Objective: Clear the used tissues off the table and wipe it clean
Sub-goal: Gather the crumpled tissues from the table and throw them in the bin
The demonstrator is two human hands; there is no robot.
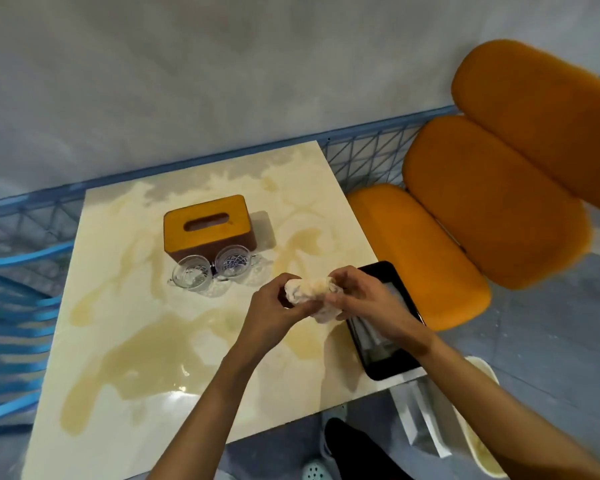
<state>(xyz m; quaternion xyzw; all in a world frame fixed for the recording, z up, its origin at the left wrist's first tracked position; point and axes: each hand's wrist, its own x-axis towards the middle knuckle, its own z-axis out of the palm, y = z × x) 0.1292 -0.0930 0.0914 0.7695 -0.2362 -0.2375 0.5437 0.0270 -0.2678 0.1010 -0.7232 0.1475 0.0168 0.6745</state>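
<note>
Both hands, L [274, 303] & R [361, 296], fingers clamped on crumpled white stained tissue wad [310, 294], held above cream marble-look table [153, 358]. Prob. soft, light, damp; pinch bulk, not edges.

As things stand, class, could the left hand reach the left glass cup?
Probably: only bare table separates the left hand and glass cup, though it and the right hand grip the tissue.

Both hands hold a crumpled tissue wad [309, 296] above the counter [125, 358]: the left hand [274, 311] and right hand [364, 299] curl their fingers [336, 299] round it. A brown tissue box [208, 226] stands behind two glass cups [210, 271]. A black tray [388, 327], apparently glossy, lies under the right wrist.
</note>
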